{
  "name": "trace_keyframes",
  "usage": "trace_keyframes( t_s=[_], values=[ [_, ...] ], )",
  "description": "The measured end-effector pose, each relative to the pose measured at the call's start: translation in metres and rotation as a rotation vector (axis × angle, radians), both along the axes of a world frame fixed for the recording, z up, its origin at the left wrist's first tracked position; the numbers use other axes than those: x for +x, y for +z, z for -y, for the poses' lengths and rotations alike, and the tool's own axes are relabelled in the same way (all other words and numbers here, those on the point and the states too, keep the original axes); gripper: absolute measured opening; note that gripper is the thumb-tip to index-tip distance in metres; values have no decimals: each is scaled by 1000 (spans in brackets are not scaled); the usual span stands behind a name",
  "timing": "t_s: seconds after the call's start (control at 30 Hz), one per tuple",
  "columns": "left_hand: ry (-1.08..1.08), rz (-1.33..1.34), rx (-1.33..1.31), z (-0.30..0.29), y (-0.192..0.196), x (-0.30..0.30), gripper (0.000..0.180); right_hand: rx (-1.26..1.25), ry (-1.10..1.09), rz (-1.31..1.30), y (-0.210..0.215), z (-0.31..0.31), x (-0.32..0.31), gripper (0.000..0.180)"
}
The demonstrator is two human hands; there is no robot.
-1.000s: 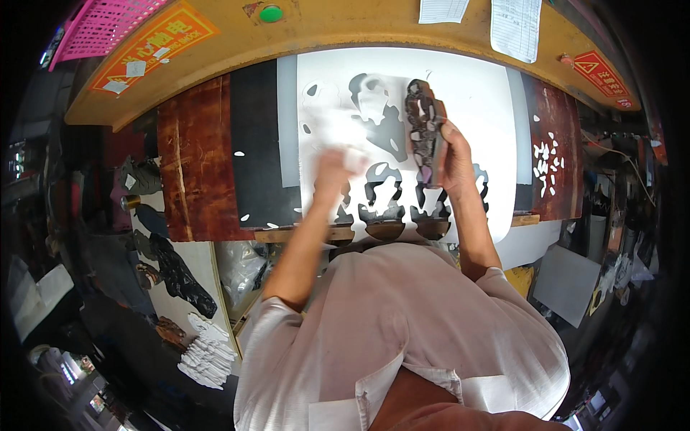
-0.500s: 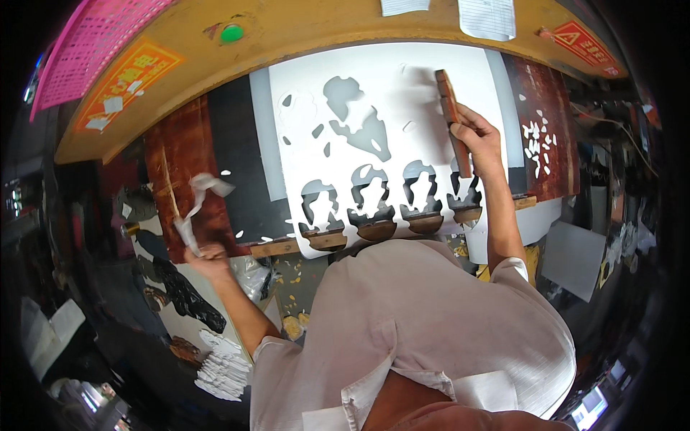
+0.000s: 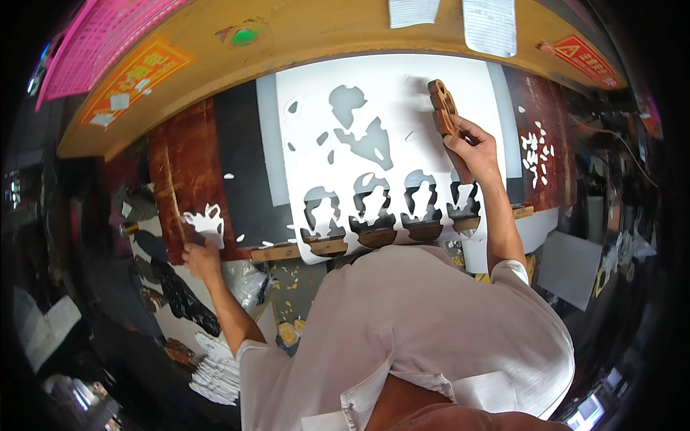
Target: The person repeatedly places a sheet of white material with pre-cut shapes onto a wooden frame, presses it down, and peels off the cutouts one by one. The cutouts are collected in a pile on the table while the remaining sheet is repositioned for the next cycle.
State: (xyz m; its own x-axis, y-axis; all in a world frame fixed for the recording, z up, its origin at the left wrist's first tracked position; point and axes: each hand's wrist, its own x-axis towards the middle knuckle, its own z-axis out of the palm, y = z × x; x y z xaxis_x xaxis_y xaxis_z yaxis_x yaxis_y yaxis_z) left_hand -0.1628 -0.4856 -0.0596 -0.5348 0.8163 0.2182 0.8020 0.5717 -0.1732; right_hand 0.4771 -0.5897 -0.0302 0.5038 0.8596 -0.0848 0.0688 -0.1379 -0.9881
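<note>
My right hand (image 3: 474, 149) grips a brown cutting die (image 3: 444, 115) with a curved outline, held tilted over the right part of a large white sheet (image 3: 410, 154). Out to the left, my left hand (image 3: 203, 260) has its fingers curled at the lower edge of a white cut-out piece (image 3: 208, 224) with openings in it, over the reddish-brown board; the fingertips are partly hidden. The sheet has a row of several shaped holes along its near edge and a larger hole left of its middle.
A yellow machine beam (image 3: 302, 43) spans the far side. Small white scraps (image 3: 535, 152) lie on the right board. A stack of white pieces (image 3: 215, 375) sits low left, beside a clear plastic bag (image 3: 248, 281). A pink basket (image 3: 100, 43) stands at far left.
My left hand has brought the white cut-out piece down onto the left board. The cutting die has turned in my right hand, so more of its outline shows.
</note>
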Motion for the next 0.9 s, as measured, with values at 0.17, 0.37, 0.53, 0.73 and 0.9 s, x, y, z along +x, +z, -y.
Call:
trace_keyframes(
  t_s=[0.17, 0.37, 0.53, 0.73, 0.9],
  values=[
    [-947, 793, 218, -4, -9, 224, 41, 64, -159, -180, -7, 26, 17, 52],
    [-1605, 512, 86, -93, -39, 471, 70, 63, -275, -199, -7, 78, 28, 52],
    [-1731, 404, 30, -120, -23, 553, 67, 93, -396, -223, -7, 133, 37, 53],
    [-2026, 871, -1090, 10, -7, 515, 33, 233, -366, -301, -7, 129, 56, 52],
    [-1948, 665, 11, -22, -12, 521, 40, 176, -345, -294, -1, 88, 53, 51]
  ],
)
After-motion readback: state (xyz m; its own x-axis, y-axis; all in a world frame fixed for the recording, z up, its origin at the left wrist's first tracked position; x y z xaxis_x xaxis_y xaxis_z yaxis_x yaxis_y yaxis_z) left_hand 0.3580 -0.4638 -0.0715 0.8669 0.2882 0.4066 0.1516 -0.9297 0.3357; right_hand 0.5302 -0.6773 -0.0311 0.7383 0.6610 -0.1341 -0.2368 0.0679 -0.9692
